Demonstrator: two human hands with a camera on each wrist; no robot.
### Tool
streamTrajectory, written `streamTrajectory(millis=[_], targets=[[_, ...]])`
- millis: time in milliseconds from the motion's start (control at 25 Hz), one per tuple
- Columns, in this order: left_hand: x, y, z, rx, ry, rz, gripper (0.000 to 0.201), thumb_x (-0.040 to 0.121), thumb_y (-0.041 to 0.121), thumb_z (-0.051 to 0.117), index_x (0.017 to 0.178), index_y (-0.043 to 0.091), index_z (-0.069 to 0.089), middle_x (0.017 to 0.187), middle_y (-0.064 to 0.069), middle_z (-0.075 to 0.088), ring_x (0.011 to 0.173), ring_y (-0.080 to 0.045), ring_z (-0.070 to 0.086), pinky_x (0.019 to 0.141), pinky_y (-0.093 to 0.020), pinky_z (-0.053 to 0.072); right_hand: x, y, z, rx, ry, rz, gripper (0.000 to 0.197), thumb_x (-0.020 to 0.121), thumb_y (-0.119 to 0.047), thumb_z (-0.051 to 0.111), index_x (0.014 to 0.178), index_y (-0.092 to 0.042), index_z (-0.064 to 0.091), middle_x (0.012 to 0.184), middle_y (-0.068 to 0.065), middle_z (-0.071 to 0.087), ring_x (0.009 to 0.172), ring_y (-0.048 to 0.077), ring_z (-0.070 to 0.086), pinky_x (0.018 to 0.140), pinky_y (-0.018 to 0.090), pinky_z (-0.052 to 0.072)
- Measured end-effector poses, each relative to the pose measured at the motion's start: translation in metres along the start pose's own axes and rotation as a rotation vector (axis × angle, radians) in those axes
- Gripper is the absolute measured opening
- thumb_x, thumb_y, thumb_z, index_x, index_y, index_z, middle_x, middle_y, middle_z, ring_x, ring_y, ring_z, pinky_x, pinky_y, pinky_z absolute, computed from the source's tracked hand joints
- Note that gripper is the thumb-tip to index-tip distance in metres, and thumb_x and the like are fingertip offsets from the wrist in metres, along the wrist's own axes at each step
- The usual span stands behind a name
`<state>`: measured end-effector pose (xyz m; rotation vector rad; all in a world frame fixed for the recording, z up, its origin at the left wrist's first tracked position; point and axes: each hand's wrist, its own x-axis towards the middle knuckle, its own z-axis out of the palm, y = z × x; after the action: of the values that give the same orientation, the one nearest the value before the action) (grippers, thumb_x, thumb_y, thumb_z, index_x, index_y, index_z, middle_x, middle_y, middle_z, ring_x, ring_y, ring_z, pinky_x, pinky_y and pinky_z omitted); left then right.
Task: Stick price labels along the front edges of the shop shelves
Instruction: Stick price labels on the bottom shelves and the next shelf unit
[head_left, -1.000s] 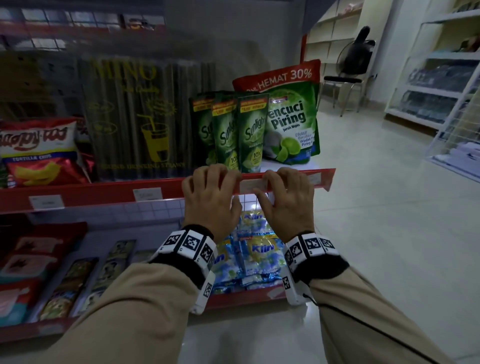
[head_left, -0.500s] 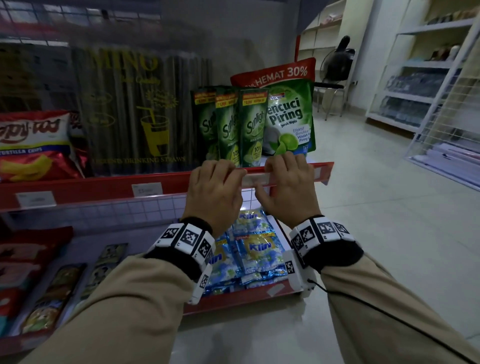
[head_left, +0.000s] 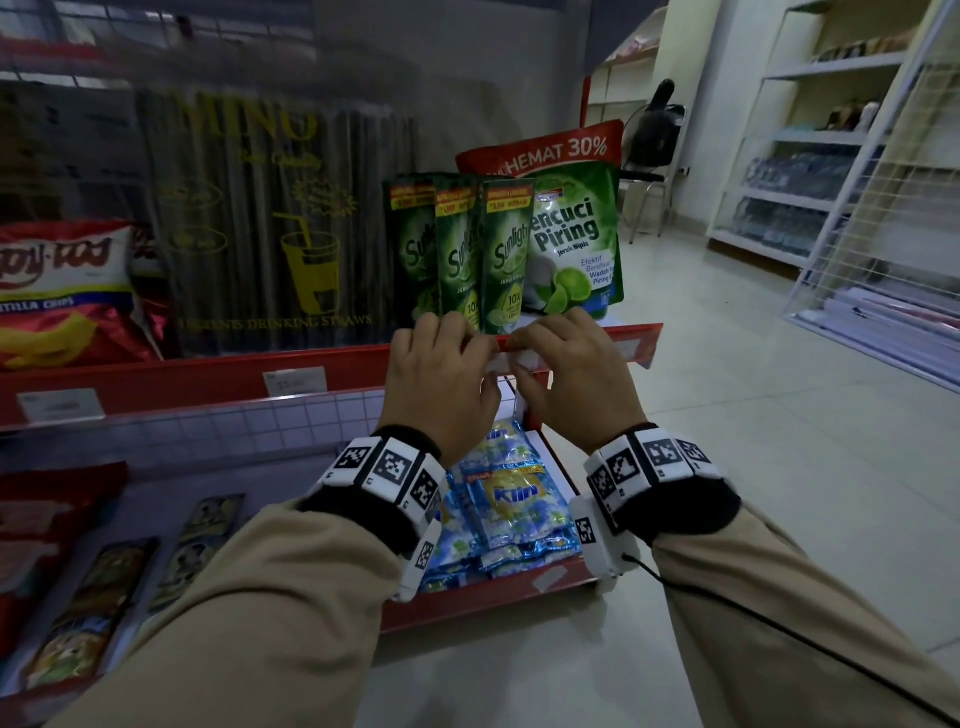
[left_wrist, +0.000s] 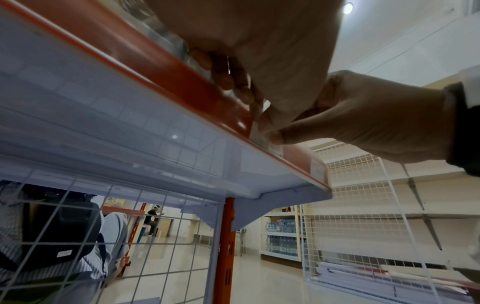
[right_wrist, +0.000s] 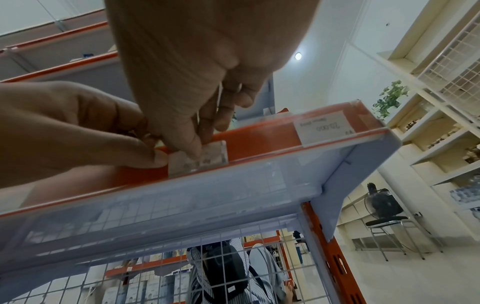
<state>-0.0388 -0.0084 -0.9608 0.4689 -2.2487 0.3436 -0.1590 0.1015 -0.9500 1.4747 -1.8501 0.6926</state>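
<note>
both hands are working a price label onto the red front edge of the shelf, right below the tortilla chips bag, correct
Not quite. Both the left hand and right hand are on the price label at the red shelf edge, but below the green Sunlight pouches, not the tortilla chips bag, which sits far to the left. The head view shows this.

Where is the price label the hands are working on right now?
The price label sits on the red shelf edge strip, between both hands' thumbs, left of the 20.000 label.
</note>
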Motion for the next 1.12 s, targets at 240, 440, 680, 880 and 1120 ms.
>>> streamTrajectory(millis=[240,440,680,880,1120], targets=[[-0.002,-0.003,-0.003,-0.040,-0.018,0.020,0.026,0.081,0.032,0.058,0.103,0.019,0.061,0.101,-0.004,0.054,0.095,-0.027,0.048,0.078,-0.037,0.033,0.011,-0.004,-0.006,-0.017,-0.194,0.094,0.024,0.082,-0.030,0.064,0.101,-0.015,0.066,0.100,0.005,0.062,0.097,0.026,0.047,0.081,0.039,0.042],[0.001,-0.003,-0.007,-0.155,-0.001,-0.043,0.032,0.082,0.021,0.058,0.114,0.018,0.059,0.100,-0.003,0.057,0.096,-0.026,0.050,0.081,-0.038,0.033,0.019,-0.001,-0.013,0.184,-0.278,0.236,0.017,0.085,-0.026,0.066,0.099,-0.017,0.067,0.102,0.004,0.058,0.103,0.024,0.044,0.084,0.032,0.037],[0.001,-0.008,-0.006,-0.269,-0.014,-0.055,0.032,0.092,0.031,0.052,0.120,0.016,0.055,0.099,-0.001,0.058,0.095,-0.024,0.048,0.083,-0.035,0.032,0.026,0.001,-0.019,0.426,-0.207,0.380,0.007,0.080,-0.020,0.074,0.085,-0.017,0.070,0.097,0.001,0.055,0.082,0.010,0.053,0.076,0.022,0.041],[0.003,-0.008,-0.006,-0.393,-0.020,-0.122,0.041,0.097,0.035,0.043,0.133,0.017,0.046,0.098,0.003,0.060,0.095,-0.020,0.047,0.084,-0.037,0.033,0.024,-0.007,-0.019,0.830,0.014,0.520,0.011,0.085,-0.006,0.068,0.094,-0.010,0.063,0.088,0.007,0.068,0.080,0.013,0.065,0.073,0.020,0.053],[0.006,-0.006,-0.004,-0.396,0.008,-0.156,0.033,0.099,0.039,0.036,0.110,0.017,0.058,0.098,0.000,0.061,0.094,-0.023,0.048,0.080,-0.035,0.028,0.014,-0.020,-0.010,1.218,0.037,0.673,0.023,0.086,0.002,0.063,0.109,0.003,0.060,0.095,0.018,0.066,0.080,0.016,0.066,0.068,0.022,0.054]])
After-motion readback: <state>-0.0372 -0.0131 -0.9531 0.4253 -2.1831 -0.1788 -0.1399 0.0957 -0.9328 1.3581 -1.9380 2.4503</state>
